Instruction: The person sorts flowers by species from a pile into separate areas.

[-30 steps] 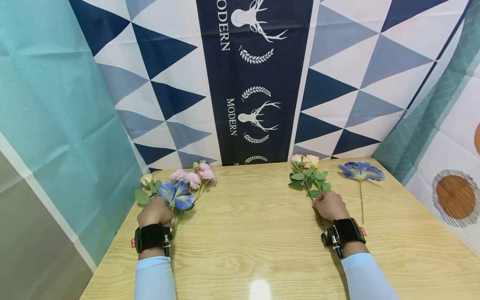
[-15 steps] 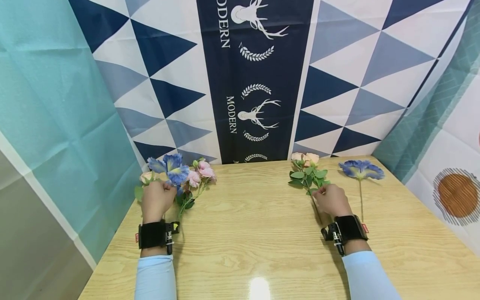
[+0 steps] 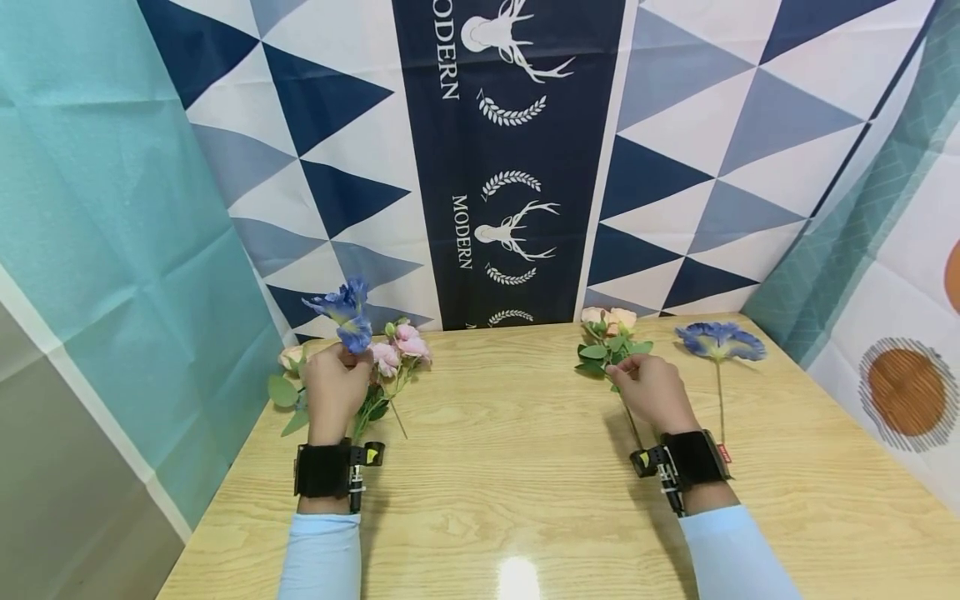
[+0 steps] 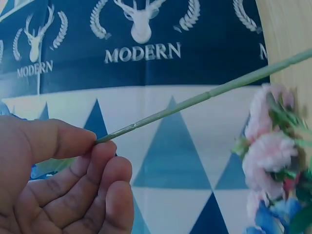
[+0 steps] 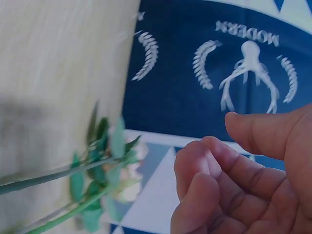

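Blue flower point(image 3: 342, 315) has its stem point(image 4: 175, 108) pinched by left hand point(image 3: 337, 387), right hand point(image 3: 652, 387) with thumb point(image 5: 243, 130) and fingers point(image 5: 191, 165) apart

Head camera: worn up top, farthest back, looking forward and down over table point(image 3: 480, 467) and printed cloth point(image 3: 517, 150).
Left wrist camera: close by the left hand point(image 3: 337, 390), facing the cloth, table at picture right.
Right wrist camera: close by the right hand point(image 3: 656, 392), also facing the cloth, table at left.
Pink flowers point(image 3: 408, 343): shared by head and left wrist.
Peach roses point(image 3: 621, 321): shared by head and right wrist.
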`<act>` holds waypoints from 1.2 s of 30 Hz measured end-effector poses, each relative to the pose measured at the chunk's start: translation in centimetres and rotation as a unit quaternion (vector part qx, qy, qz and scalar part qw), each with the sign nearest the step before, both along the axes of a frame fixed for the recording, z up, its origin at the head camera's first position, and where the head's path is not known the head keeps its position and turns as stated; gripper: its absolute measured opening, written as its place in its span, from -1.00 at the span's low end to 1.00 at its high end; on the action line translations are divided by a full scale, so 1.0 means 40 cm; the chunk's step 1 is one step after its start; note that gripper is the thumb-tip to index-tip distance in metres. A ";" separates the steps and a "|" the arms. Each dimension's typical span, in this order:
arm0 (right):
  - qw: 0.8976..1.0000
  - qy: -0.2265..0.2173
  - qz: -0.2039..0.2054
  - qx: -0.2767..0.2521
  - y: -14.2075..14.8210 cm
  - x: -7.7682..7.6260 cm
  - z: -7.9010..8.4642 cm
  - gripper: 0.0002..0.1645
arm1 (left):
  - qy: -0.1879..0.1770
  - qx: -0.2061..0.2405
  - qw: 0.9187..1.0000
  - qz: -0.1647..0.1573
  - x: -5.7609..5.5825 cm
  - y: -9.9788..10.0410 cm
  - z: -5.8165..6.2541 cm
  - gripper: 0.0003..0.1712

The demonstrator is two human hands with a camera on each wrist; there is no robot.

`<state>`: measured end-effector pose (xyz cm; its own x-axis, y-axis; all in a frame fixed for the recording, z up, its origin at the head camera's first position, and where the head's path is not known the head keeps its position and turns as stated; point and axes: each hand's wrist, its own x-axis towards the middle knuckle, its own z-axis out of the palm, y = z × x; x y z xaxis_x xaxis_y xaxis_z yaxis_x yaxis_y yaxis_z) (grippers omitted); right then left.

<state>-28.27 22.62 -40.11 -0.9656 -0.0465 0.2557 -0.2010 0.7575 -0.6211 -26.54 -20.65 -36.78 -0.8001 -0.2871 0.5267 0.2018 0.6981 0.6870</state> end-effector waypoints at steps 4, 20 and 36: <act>1.000 0.015 0.011 -0.001 -0.038 0.018 0.028 -0.67 | 0.003 0.007 1.000 -0.011 0.011 0.028 0.010 -0.76; 0.995 0.067 0.076 -0.002 -0.190 0.081 0.056 -0.75 | 0.073 0.027 0.991 -0.105 0.027 0.197 0.021 -0.88; 0.984 0.087 0.154 0.021 -0.266 0.119 0.060 -0.80 | 0.071 0.032 0.980 -0.184 0.056 0.284 0.017 -0.86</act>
<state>-23.52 11.97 -37.70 -0.8459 -0.3443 0.4074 -0.5256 0.6679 -0.5269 -24.31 -9.30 -36.09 -0.7755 -0.0297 0.6306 0.5283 0.5164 0.6740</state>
